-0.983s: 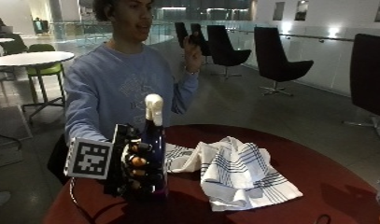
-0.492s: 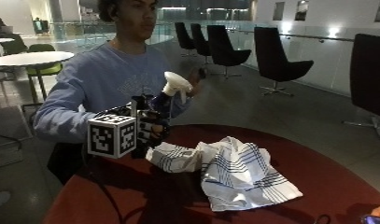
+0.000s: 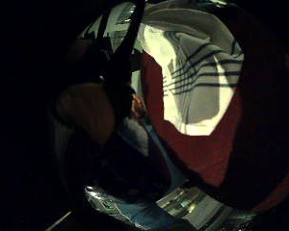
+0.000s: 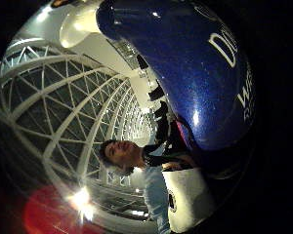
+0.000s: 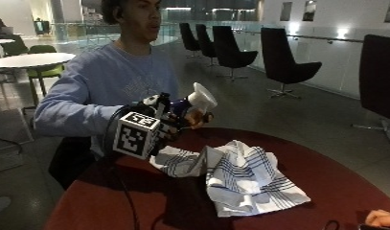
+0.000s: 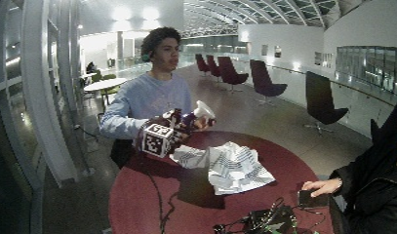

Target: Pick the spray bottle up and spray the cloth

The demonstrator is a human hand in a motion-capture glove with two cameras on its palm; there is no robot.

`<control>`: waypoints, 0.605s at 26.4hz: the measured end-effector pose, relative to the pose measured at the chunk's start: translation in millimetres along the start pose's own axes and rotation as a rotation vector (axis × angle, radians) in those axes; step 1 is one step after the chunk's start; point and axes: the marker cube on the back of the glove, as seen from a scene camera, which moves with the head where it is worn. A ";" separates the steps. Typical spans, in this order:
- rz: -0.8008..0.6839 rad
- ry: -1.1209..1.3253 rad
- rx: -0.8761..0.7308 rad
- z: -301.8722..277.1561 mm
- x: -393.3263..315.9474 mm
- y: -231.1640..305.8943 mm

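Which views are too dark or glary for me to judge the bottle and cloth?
Little finger side palm view: mostly black, only the cloth lit. Thumb side palm view: spray bottle fills it with small highlights, floor glare below. Outside view: dim but usable, right hand holds the bottle above the table, cloth casting a shadow.

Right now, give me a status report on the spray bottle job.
Gloved right hand grips spray bottle, lifted off table. Nozzle end tilted toward striped cloth, which lies crumpled below. Bare hand at the bottle. Nothing between nozzle and cloth.
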 end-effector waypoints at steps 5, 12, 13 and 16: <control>0.044 -0.017 -0.009 3.1 4.0 -2.2; 0.079 -0.021 -0.003 4.3 8.9 -3.5; 0.081 -0.021 -0.001 3.9 8.6 -3.2; 0.086 -0.022 0.003 3.5 7.3 -2.0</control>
